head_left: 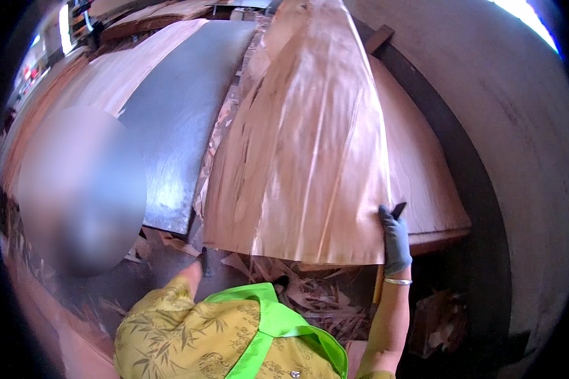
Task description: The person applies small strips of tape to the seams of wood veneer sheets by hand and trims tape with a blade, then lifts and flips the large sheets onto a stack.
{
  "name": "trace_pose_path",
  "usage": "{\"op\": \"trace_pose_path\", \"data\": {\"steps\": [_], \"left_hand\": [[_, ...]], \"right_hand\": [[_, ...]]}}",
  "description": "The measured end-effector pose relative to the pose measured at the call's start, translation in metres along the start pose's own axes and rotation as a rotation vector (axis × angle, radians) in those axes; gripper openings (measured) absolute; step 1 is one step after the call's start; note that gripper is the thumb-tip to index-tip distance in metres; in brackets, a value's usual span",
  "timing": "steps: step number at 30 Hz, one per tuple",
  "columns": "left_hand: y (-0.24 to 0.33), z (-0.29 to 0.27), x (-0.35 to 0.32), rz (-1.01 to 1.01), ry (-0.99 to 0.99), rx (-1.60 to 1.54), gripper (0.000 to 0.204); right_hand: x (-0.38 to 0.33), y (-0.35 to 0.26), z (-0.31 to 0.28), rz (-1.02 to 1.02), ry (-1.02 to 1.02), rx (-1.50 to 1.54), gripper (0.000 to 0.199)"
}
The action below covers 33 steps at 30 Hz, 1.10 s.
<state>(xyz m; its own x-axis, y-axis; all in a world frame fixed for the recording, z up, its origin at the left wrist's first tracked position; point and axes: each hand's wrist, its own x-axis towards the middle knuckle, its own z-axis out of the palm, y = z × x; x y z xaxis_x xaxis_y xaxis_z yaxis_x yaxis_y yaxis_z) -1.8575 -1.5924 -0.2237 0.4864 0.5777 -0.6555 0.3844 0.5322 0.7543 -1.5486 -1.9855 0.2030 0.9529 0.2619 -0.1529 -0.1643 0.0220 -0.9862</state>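
Glossy thin veneer sheet (310, 145) | right hand (395, 237) grey-gloved, fingers pinching its edge | left hand (199, 262) fingers hidden, cannot tell

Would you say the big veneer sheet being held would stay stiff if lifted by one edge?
Probably not: the veneer sheet looks thin and ripples, so it would likely flop. Splits along its grain suggest it tears easily. The right hand grips its edge.

A large veneer sheet (310, 145) lies on a stack of sheets (430, 177) at the centre, running from near to far. Left of it lies a metal plate (183, 120), with more veneer (114, 69) further left. Scraps (316, 297) lie near, below the sheet's near edge. A wall (499, 114) stands right.
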Motion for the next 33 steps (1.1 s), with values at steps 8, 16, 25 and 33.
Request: {"op": "trace_pose_path", "data": {"steps": [8,16,25,33], "left_hand": [[-0.028,0.076,0.106,0.214,0.301,-0.524,0.038],[0.056,0.059,0.165,0.467,0.275,-0.756,0.039],[0.21,0.06,0.109,0.755,0.151,-0.691,0.043],[0.227,0.025,0.012,0.954,0.268,-0.48,0.04]], "right_hand": [[0.104,0.085,-0.105,0.045,-0.02,0.089,0.031],[0.168,0.133,-0.179,0.087,0.003,-0.009,0.031],[0.174,0.128,-0.205,0.074,0.003,-0.041,0.039],[0.189,0.108,-0.196,-0.099,0.047,-0.328,0.025]]}}
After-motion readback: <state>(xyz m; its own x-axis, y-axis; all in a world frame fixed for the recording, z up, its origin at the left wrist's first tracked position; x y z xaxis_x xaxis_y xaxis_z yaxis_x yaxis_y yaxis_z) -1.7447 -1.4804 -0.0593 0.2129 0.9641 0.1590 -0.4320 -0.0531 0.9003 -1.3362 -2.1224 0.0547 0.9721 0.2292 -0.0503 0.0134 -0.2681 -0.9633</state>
